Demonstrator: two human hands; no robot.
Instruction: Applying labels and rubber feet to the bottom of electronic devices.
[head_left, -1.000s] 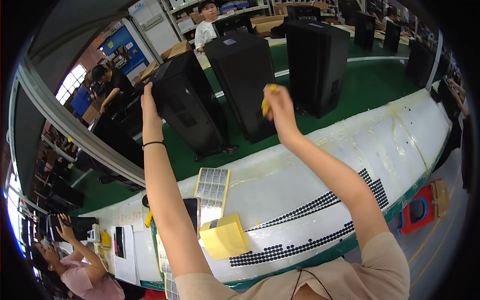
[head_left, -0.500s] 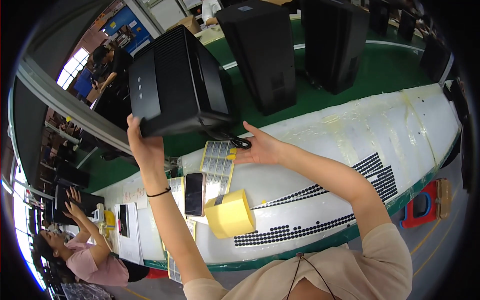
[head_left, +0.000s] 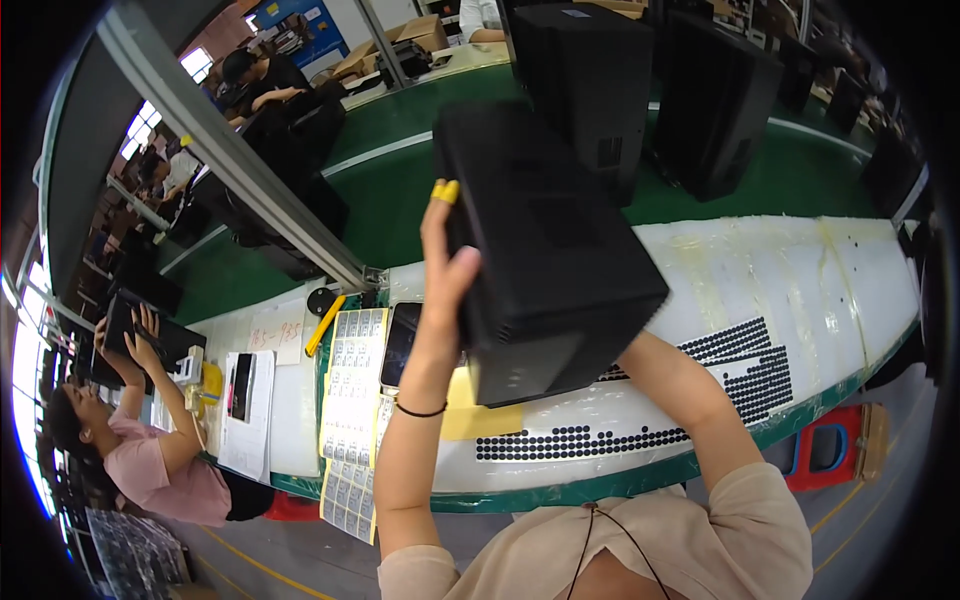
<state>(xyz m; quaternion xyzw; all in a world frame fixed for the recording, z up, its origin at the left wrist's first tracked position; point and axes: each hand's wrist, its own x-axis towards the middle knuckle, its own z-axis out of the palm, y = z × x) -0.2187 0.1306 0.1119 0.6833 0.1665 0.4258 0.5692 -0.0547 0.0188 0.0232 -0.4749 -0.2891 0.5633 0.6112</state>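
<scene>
A black box-shaped appliance (head_left: 560,230) hangs tilted in the air over the white padded worktop (head_left: 800,280). My left hand (head_left: 440,265) grips its left side, thumb toward me, with yellow covers on two fingertips. The appliance hides my right hand; only the right forearm (head_left: 685,385) shows, running up beneath its lower right corner. Under the appliance, a yellow sheet (head_left: 480,420) is partly covered. Beside my left wrist lie a phone (head_left: 400,340) and sheets of printed labels (head_left: 350,390). Strips of round black pads (head_left: 580,442) are spread near the front edge.
More black units (head_left: 590,90) stand on the green surface (head_left: 400,190) behind. A metal post (head_left: 240,160) slants at the left, with a yellow-handled tool (head_left: 325,325) near its foot. A co-worker (head_left: 150,450) handles another unit at far left. A red stool (head_left: 830,450) stands right.
The black appliance has moved right and toward me and been turned. My left hand moved right with it. My right hand, open beside the cord before, is now hidden behind the appliance.
</scene>
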